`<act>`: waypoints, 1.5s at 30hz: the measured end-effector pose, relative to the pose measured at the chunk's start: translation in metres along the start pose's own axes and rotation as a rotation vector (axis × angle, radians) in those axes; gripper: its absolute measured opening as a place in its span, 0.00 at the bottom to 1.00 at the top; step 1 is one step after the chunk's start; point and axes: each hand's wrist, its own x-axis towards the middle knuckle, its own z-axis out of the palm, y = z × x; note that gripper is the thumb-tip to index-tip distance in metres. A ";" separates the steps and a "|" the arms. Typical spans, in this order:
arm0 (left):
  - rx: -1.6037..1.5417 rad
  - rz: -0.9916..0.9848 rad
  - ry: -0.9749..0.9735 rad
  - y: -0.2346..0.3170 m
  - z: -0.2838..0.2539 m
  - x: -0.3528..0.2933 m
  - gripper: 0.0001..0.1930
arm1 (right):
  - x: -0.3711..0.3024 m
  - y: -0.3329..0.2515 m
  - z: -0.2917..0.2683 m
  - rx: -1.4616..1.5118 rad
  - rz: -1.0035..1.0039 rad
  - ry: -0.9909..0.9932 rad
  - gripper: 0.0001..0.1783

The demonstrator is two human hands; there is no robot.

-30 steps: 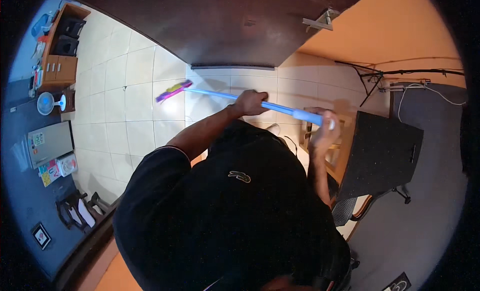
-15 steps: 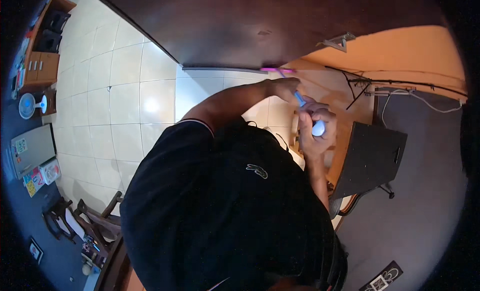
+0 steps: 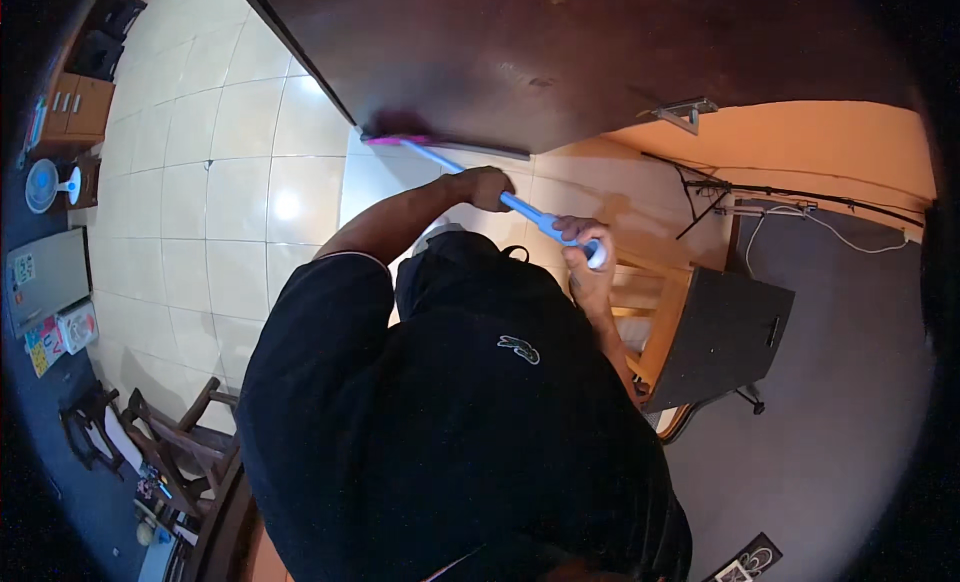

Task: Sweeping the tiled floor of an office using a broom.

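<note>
I hold a broom with a light-blue handle and a pink head. My left hand grips the handle near its middle. My right hand is closed around the handle's upper end. The pink head lies on the pale tiled floor right at the lower edge of a dark wooden door. My black shirt fills the lower middle of the view and hides my legs and the floor under me.
A dark cabinet with a wooden frame stands close at my right. Cables run along the orange wall. Dark wooden chairs sit at lower left. A small fan and drawers stand at far left.
The broom head has swung from out on the open tiles at the left to the foot of the dark door. Both hands stayed on the handle.
</note>
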 end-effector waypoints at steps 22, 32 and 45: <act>-0.277 0.376 0.508 0.150 0.008 0.018 0.10 | 0.029 -0.178 -0.035 -0.104 -0.320 -0.622 0.15; 0.141 -0.372 0.364 -0.029 0.072 -0.121 0.09 | 0.001 0.034 0.028 -0.029 0.324 -0.452 0.06; -0.006 -0.305 0.539 0.080 -0.009 -0.081 0.11 | 0.049 -0.075 -0.004 0.317 -0.016 0.090 0.09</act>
